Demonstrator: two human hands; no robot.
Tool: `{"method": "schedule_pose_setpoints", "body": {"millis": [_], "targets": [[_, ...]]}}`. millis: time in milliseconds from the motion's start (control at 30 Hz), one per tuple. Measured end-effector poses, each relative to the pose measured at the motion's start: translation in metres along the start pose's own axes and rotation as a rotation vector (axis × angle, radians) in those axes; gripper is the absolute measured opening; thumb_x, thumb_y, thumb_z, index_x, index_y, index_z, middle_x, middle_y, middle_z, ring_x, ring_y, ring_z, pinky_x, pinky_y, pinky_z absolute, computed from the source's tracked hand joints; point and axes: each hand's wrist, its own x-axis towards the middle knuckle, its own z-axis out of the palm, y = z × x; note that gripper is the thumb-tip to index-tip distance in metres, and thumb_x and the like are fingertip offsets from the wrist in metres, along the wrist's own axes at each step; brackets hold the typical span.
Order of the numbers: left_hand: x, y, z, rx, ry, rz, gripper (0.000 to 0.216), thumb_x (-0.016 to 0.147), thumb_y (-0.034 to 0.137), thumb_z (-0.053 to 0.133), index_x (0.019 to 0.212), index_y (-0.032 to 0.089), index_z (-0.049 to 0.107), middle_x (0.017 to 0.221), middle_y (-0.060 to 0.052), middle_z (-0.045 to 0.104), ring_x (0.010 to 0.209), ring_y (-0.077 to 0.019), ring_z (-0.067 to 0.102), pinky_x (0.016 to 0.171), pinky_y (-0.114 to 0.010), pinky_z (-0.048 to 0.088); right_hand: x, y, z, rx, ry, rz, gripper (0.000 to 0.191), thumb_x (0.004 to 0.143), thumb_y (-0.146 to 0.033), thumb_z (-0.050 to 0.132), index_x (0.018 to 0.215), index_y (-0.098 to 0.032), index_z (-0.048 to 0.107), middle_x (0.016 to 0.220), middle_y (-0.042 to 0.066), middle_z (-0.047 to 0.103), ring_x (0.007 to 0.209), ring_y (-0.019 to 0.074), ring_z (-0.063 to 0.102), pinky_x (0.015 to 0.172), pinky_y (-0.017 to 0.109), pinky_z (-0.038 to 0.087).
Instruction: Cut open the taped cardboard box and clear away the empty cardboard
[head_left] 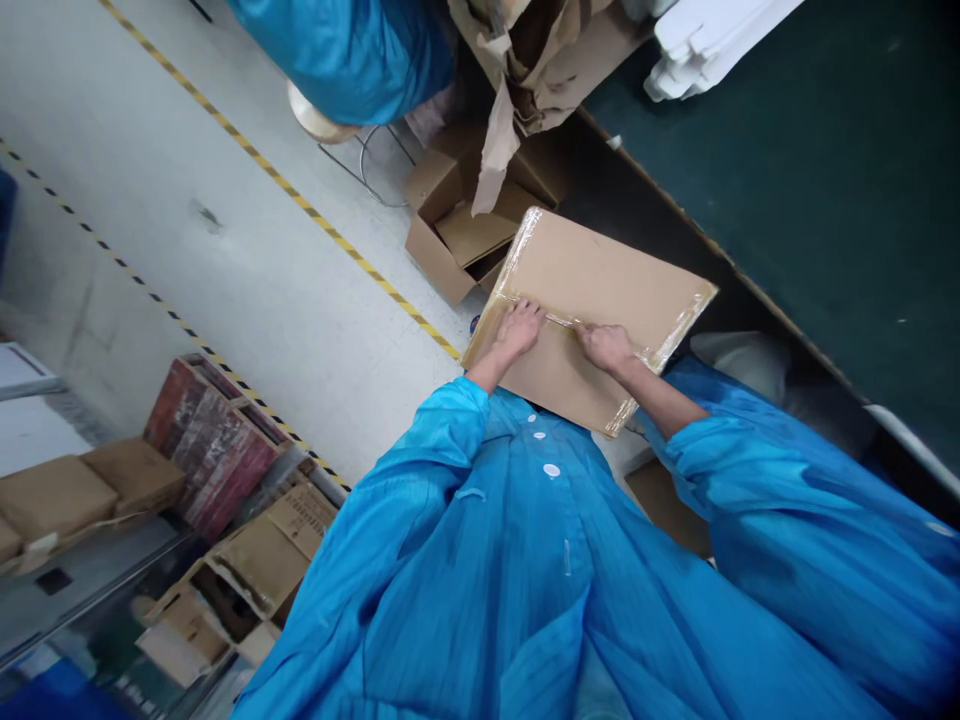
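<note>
A closed brown cardboard box [600,275] with clear tape along its edges and middle seam rests against my lap, below a dark green table edge. My left hand [519,328] lies palm down on the taped seam near the box's left side. My right hand [606,346] presses on the same seam a little to the right, fingers curled at the tape. Both blue sleeves reach forward to the box. Whether either hand pinches the tape I cannot tell.
An open cardboard box [457,225] with crumpled brown paper [525,70] stands on the floor beyond. White foam pieces [705,40] lie on the green table [825,180]. Another person in blue sits on a stool [322,120]. Stacked cartons [225,440] stand at left by yellow-black floor tape.
</note>
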Motion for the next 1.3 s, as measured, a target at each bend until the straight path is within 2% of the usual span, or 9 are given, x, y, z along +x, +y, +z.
{"method": "schedule_pose_setpoints", "body": {"millis": [267, 400, 500, 600, 667, 800, 1067, 1167, 1300], "targets": [[0.004, 0.008, -0.003, 0.029, -0.04, 0.061, 0.039, 0.097, 0.009, 0.032, 0.119, 0.018, 0.063, 0.127, -0.012, 0.06, 0.122, -0.0264, 0.049, 0.101, -0.042, 0.042, -0.044, 0.052, 0.035, 0.056, -0.031, 0.12, 0.04, 0.1, -0.044, 0.052, 0.126, -0.015, 0.058, 0.112, 0.008, 0.065, 0.098, 0.019, 0.064, 0.09, 0.041, 0.054], [0.007, 0.014, -0.001, 0.051, -0.052, 0.048, 0.04, 0.098, 0.009, 0.031, 0.118, 0.017, 0.064, 0.126, -0.013, 0.061, 0.123, -0.0264, 0.049, 0.102, -0.042, 0.041, -0.064, 0.067, 0.051, 0.126, -0.01, 0.224, 0.036, 0.102, -0.041, 0.05, 0.121, -0.013, 0.061, 0.111, 0.009, 0.067, 0.099, 0.0191, 0.065, 0.09, 0.041, 0.054], [0.016, 0.018, -0.001, 0.073, -0.066, 0.014, 0.032, 0.098, 0.01, 0.038, 0.116, 0.015, 0.064, 0.126, -0.013, 0.061, 0.124, -0.026, 0.05, 0.103, -0.042, 0.042, -0.073, 0.064, 0.056, 0.192, 0.035, 0.301, 0.038, 0.103, -0.042, 0.047, 0.125, -0.014, 0.06, 0.114, 0.01, 0.067, 0.1, 0.0194, 0.066, 0.091, 0.041, 0.054], [0.025, 0.023, -0.002, 0.094, -0.083, -0.017, 0.023, 0.098, 0.023, 0.053, 0.116, 0.014, 0.063, 0.126, -0.011, 0.061, 0.124, -0.0259, 0.053, 0.104, -0.047, 0.044, -0.075, 0.051, 0.057, 0.265, 0.078, 0.344, 0.04, 0.103, -0.044, 0.046, 0.124, -0.014, 0.061, 0.112, 0.009, 0.068, 0.1, 0.0193, 0.067, 0.092, 0.042, 0.054], [0.027, 0.025, -0.004, 0.104, -0.095, -0.021, 0.026, 0.096, 0.031, 0.059, 0.117, 0.014, 0.063, 0.126, -0.009, 0.061, 0.124, -0.0257, 0.054, 0.105, -0.049, 0.045, -0.075, 0.042, 0.055, 0.32, 0.104, 0.351, 0.039, 0.102, -0.045, 0.047, 0.122, -0.014, 0.062, 0.112, 0.009, 0.068, 0.1, 0.0188, 0.066, 0.093, 0.041, 0.054], [0.026, 0.026, -0.007, 0.118, -0.128, -0.008, 0.03, 0.096, 0.034, 0.061, 0.12, 0.015, 0.063, 0.127, -0.01, 0.062, 0.122, -0.0251, 0.057, 0.103, -0.049, 0.049, -0.07, 0.031, 0.051, 0.436, 0.15, 0.363, 0.038, 0.103, -0.044, 0.046, 0.121, -0.015, 0.062, 0.112, 0.008, 0.068, 0.099, 0.018, 0.066, 0.091, 0.04, 0.053], [0.029, 0.025, -0.018, 0.141, -0.211, -0.002, 0.035, 0.096, 0.037, 0.062, 0.123, 0.015, 0.061, 0.13, -0.011, 0.061, 0.122, -0.0256, 0.058, 0.104, -0.05, 0.048, -0.069, 0.043, 0.049, 0.609, 0.232, 0.504, 0.041, 0.105, -0.042, 0.037, 0.118, -0.014, 0.065, 0.107, 0.01, 0.07, 0.093, 0.0182, 0.066, 0.086, 0.035, 0.049], [0.028, 0.024, -0.021, 0.144, -0.242, 0.002, 0.035, 0.095, 0.038, 0.062, 0.122, 0.016, 0.062, 0.13, -0.011, 0.061, 0.121, -0.0252, 0.058, 0.105, -0.05, 0.048, -0.074, 0.049, 0.055, 0.668, 0.248, 0.563, 0.041, 0.104, -0.044, 0.039, 0.115, -0.014, 0.065, 0.106, 0.009, 0.07, 0.094, 0.0183, 0.065, 0.087, 0.035, 0.049], [0.03, 0.023, -0.026, 0.162, -0.289, 0.004, 0.035, 0.095, 0.039, 0.062, 0.121, 0.016, 0.062, 0.129, -0.011, 0.062, 0.121, -0.0249, 0.058, 0.105, -0.05, 0.048, -0.081, 0.06, 0.07, 0.748, 0.265, 0.719, 0.04, 0.102, -0.047, 0.045, 0.118, -0.015, 0.063, 0.108, 0.008, 0.067, 0.097, 0.0184, 0.064, 0.091, 0.039, 0.051]]}}
